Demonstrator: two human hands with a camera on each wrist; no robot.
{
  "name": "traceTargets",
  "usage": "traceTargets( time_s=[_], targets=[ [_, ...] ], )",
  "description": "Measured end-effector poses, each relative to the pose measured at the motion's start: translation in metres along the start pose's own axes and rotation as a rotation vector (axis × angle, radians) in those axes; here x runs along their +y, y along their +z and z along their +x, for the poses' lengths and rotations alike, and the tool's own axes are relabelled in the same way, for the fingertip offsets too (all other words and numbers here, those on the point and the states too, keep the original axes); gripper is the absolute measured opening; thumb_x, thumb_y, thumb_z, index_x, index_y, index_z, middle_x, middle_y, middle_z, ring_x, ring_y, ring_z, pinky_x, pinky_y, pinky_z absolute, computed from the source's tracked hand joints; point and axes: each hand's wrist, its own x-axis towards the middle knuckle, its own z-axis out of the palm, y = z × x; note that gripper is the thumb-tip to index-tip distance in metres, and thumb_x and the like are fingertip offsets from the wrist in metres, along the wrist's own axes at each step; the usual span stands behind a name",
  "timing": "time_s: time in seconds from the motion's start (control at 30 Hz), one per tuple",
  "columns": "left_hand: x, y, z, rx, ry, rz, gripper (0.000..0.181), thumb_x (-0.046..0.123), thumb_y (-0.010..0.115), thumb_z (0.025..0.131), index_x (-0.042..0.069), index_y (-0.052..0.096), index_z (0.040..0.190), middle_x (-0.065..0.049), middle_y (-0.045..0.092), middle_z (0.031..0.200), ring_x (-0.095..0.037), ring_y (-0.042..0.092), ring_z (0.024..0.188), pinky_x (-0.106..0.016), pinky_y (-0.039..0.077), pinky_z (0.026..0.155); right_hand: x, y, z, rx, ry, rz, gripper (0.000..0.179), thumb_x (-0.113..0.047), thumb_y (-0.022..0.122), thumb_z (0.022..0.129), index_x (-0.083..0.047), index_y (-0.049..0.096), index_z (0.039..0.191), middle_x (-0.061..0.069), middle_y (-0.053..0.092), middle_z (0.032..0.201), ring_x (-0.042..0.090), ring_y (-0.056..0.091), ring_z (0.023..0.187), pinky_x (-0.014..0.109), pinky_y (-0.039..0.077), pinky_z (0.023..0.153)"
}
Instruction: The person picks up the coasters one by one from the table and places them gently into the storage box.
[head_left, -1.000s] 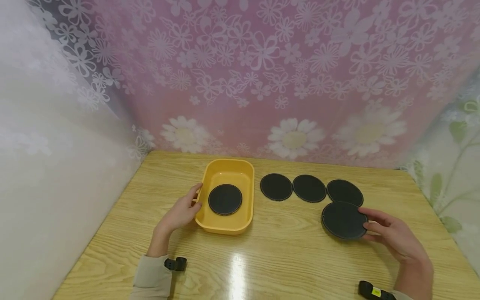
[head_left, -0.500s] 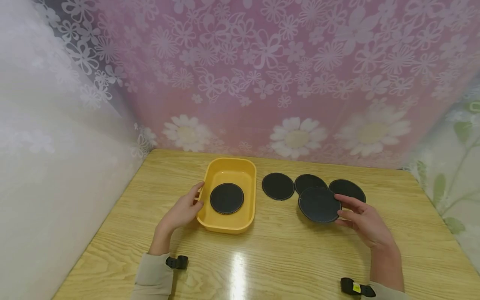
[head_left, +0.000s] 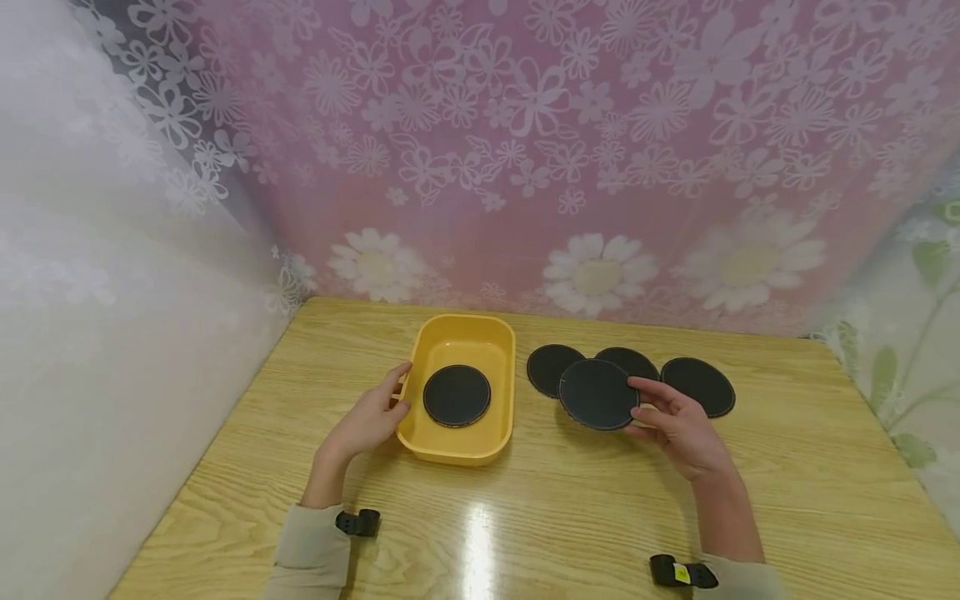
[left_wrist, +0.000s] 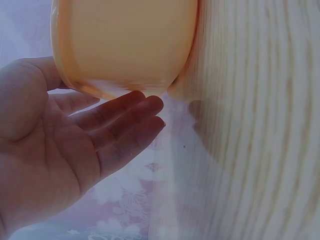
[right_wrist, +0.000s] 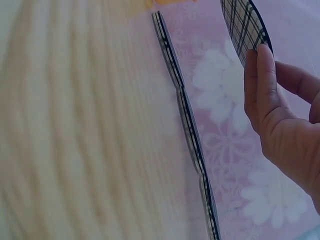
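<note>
My left hand (head_left: pixel 367 422) holds the left rim of a yellow plastic basin (head_left: pixel 504 417), thumb at the rim and other fingers along the outer wall (left_wrist: pixel 130 45). Flat inside the basin is a round black coaster (head_left: pixel 457 396). Pinched by its right edge, another black coaster (head_left: pixel 597 394) is raised above the table in my right hand (head_left: pixel 686 433). Its plaid underside (right_wrist: pixel 245 25) shows in the right wrist view. Behind it, three more coasters lie in a row: the left coaster (head_left: pixel 546 367), the partly covered middle coaster (head_left: pixel 630 360) and the right coaster (head_left: pixel 697 387).
Everything stands on a light wood-grain table (head_left: pixel 570 517). A pink flowered cloth (head_left: pixel 480 192) hangs along the back edge, with a pale sheet (head_left: pixel 112 333) on the left and a leafy sheet (head_left: pixel 911 333) on the right.
My right hand has carried the coaster left, from in front of the right coaster to a spot overlapping the left and middle ones. The left hand keeps its place at the basin.
</note>
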Motion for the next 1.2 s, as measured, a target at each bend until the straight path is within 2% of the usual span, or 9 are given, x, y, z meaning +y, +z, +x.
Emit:
traceTargets(
  time_s=[0.13,0.27,0.37,0.57,0.73,0.93,1.1,1.2],
  targets=[
    [0.000,0.000,0.000,-0.003,0.004,-0.007,0.061,0.009,0.048,0.102,0.006,0.022,0.158,-0.029,0.046,0.144,-0.042,0.054,0.124,-0.051,0.049,0.096,0.002,0.012,0.007,-0.029,0.003,-0.010,0.043,0.006,0.059,0.095,-0.007,0.058,0.136,0.002,0.053,0.106,0.012,0.065,0.083,0.030,0.058,0.078],
    [0.000,0.000,0.000,-0.001,0.002,-0.016,0.061,0.010,0.048,0.103,0.007,0.022,0.158,-0.029,0.046,0.143,-0.042,0.055,0.123,-0.050,0.050,0.094,0.002,0.027,0.017,-0.058,0.006,-0.039,0.046,0.005,0.060,0.095,-0.001,0.051,0.140,0.004,0.055,0.115,0.012,0.067,0.089,0.031,0.058,0.079],
    [-0.001,-0.001,0.000,0.004,-0.002,-0.022,0.061,0.010,0.048,0.103,0.008,0.022,0.158,-0.029,0.047,0.142,-0.041,0.056,0.122,-0.049,0.050,0.093,0.002,0.039,0.023,-0.067,0.019,-0.044,0.050,0.004,0.061,0.095,0.002,0.046,0.142,0.004,0.054,0.120,0.012,0.067,0.087,0.031,0.058,0.079],
    [-0.002,-0.001,0.000,-0.002,-0.005,-0.030,0.062,0.010,0.048,0.103,0.008,0.022,0.158,-0.029,0.046,0.142,-0.041,0.055,0.123,-0.050,0.050,0.094,0.008,0.063,0.032,-0.066,0.046,-0.025,0.054,0.007,0.061,0.094,0.009,0.041,0.144,0.007,0.051,0.113,0.012,0.066,0.079,0.030,0.058,0.078],
    [-0.002,0.000,0.001,-0.009,-0.007,-0.041,0.061,0.011,0.048,0.103,0.010,0.022,0.158,-0.029,0.046,0.143,-0.041,0.055,0.123,-0.049,0.050,0.094,0.013,0.080,0.041,-0.083,0.056,-0.047,0.058,0.008,0.061,0.093,0.012,0.037,0.145,0.009,0.050,0.110,0.013,0.066,0.087,0.032,0.058,0.080],
    [-0.002,0.001,0.001,-0.006,-0.009,-0.049,0.061,0.011,0.049,0.103,0.011,0.022,0.159,-0.028,0.046,0.143,-0.041,0.055,0.123,-0.048,0.051,0.092,0.013,0.099,0.051,-0.105,0.076,-0.086,0.058,0.008,0.060,0.093,0.009,0.039,0.146,0.013,0.054,0.116,0.015,0.068,0.094,0.032,0.058,0.080],
    [-0.002,0.000,0.001,-0.004,-0.010,-0.050,0.062,0.011,0.049,0.103,0.010,0.022,0.159,-0.028,0.046,0.143,-0.040,0.055,0.123,-0.048,0.051,0.092,0.012,0.116,0.060,-0.123,0.088,-0.165,0.054,0.005,0.059,0.094,0.005,0.044,0.145,0.023,0.052,0.121,0.017,0.068,0.092,0.044,0.055,0.088],
    [-0.002,0.000,0.001,-0.004,-0.003,-0.048,0.062,0.010,0.049,0.103,0.009,0.022,0.158,-0.028,0.048,0.142,-0.040,0.056,0.123,-0.047,0.052,0.091,0.010,0.124,0.067,-0.126,0.096,-0.240,0.051,0.001,0.060,0.094,0.000,0.049,0.144,0.024,0.051,0.127,0.019,0.069,0.091,0.050,0.052,0.090]
  ],
)
